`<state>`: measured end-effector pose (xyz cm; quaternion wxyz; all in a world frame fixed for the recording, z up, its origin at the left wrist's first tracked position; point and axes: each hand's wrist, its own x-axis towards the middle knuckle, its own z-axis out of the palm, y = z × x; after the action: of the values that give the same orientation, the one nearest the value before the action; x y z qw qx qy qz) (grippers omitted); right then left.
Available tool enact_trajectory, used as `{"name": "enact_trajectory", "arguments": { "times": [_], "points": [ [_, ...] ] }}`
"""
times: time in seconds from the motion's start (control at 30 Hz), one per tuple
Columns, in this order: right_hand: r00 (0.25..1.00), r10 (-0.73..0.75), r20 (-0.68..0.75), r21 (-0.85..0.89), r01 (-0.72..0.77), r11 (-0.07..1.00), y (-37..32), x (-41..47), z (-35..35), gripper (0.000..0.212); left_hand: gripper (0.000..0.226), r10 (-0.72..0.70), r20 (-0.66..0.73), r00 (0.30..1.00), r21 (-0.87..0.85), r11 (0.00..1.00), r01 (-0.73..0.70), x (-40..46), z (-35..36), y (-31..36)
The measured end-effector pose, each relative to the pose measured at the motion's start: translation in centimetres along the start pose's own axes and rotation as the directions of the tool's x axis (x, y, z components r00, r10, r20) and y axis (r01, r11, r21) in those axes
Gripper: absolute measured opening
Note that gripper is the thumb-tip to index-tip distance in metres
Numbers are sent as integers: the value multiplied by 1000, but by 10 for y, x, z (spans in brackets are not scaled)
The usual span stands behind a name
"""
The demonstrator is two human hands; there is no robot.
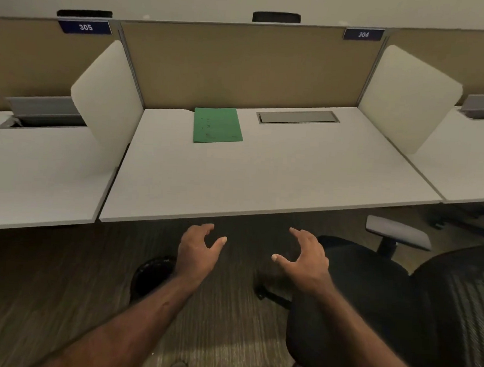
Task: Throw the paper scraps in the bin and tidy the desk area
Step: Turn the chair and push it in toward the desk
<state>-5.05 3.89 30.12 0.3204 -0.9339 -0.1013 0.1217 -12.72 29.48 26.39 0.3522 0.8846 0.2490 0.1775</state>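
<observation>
A green folder lies flat at the back of the white desk, left of a closed grey cable flap. No paper scraps show on the desk. A black round bin stands on the carpet under the desk's front edge, partly hidden by my left forearm. My left hand and my right hand hover side by side below the desk's front edge, both empty with fingers spread.
A black mesh office chair with a grey armrest stands at the right, close to my right arm. White side dividers separate this desk from neighbouring desks 305 and 304. A beige back panel closes the rear.
</observation>
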Motion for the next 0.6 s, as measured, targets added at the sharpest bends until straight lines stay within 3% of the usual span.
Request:
{"name": "enact_trajectory", "arguments": {
  "times": [0.23,0.6],
  "points": [
    [998,42,-36,-56,-44,997,77,-71,-51,91,52,30,46,998,27,999,-32,-97,30,46],
    [965,116,-235,-207,-166,964,197,-161,-145,94,54,131,188,973,20,990,-137,-226,93,117]
  ]
}}
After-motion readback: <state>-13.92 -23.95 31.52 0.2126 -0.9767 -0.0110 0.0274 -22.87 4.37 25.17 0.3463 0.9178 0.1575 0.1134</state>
